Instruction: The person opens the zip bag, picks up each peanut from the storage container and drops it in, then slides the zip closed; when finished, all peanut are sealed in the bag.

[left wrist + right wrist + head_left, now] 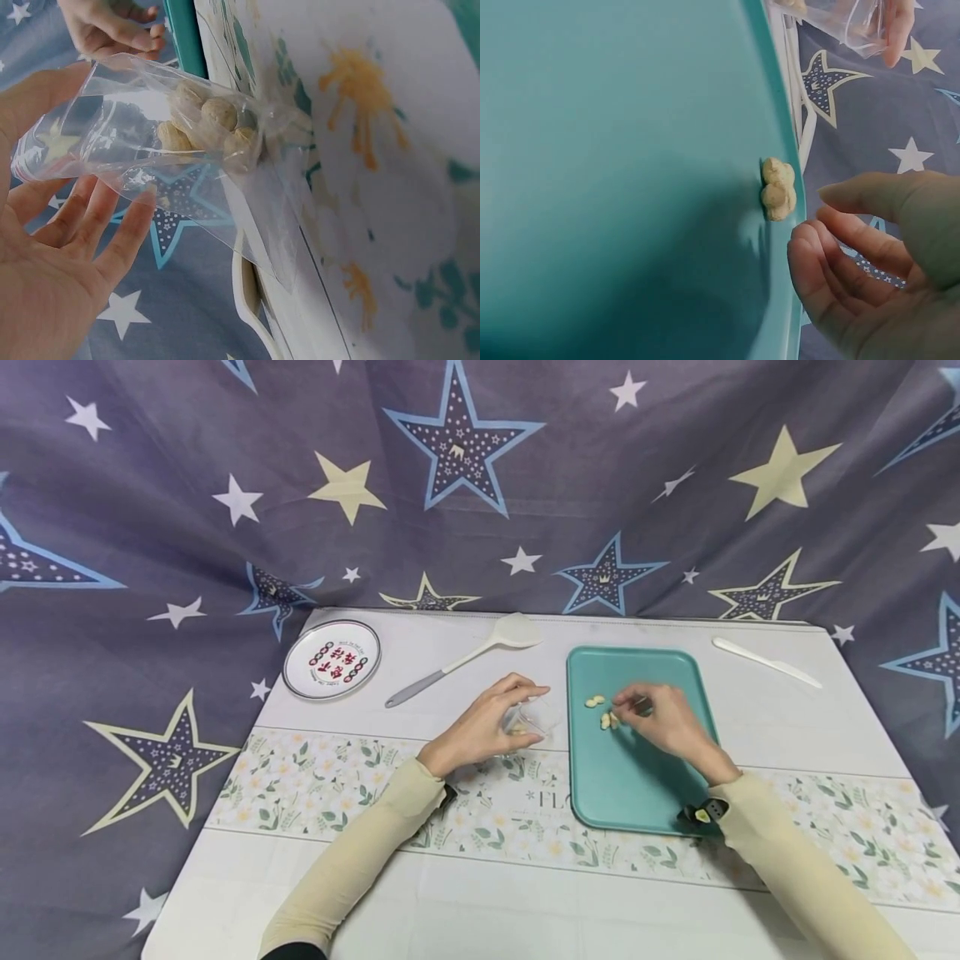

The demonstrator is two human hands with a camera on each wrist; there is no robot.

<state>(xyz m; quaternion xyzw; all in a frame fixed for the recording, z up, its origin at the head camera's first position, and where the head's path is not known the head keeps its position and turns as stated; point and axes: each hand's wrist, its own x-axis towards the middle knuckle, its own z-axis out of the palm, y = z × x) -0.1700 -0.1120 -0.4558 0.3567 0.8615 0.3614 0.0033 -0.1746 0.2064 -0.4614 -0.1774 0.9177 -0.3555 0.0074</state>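
My left hand [483,724] holds a clear plastic bag [120,142] near its mouth, thumb on one side and fingers on the other. Several peanuts in their shells [219,114] lie at the bottom of the bag. Over the teal tray [626,785], my right hand [666,720] hovers with bent fingers and the thumb a little apart from them. No object shows between those fingertips in the right wrist view. A few more peanuts [595,702] rest on the tray, close to the right fingertips; the right wrist view shows some peanuts [778,191] near the tray's rim.
At the back left is a white plate [332,660] with red characters. A turner [465,660] with a grey handle lies between plate and tray. To the tray's right lies a white knife [765,662]. A star-patterned cloth [525,468] hangs behind the table.
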